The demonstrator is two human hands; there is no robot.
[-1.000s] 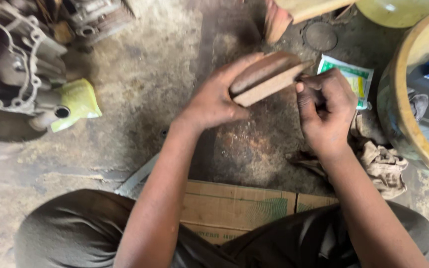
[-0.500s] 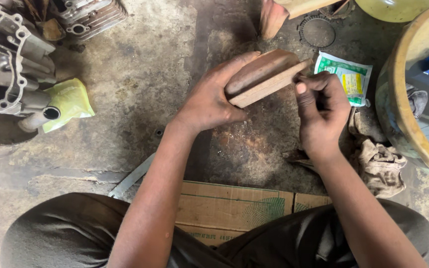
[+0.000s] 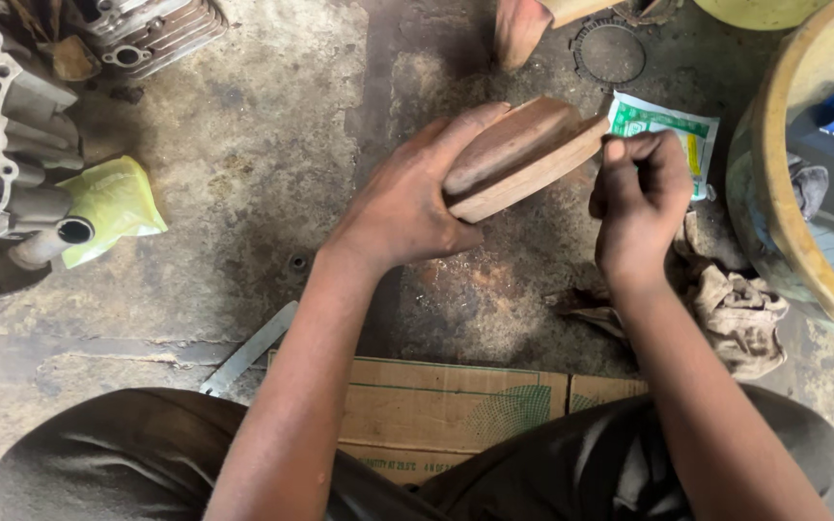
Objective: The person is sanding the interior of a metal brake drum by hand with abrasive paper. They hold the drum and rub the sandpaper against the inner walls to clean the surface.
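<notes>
Wood is gripped above the floor [image 3: 243, 145]: a flat wooden block [image 3: 523, 154] is clamped in the left hand [image 3: 407, 203], tilted so that its right end is presented to the right hand [image 3: 639, 198]. That hand is curled shut beside the block's edge; whether anything is pinched inside cannot be told. A green-and-white sachet [image 3: 668, 130] and rags [image 3: 736, 309] lie within reach.

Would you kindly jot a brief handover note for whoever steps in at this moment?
Left hand: grips the flat brown curved-edged wooden block, held tilted above the stained concrete floor.
Right hand: fist closed at the block's right end, thumb touching it; anything inside is hidden.
Nearby: green-and-white sachet and dirty rag right, grey metal engine casing far left, cardboard sheet by the knees.
Done and left: cannot tell from the block's surface.
</notes>
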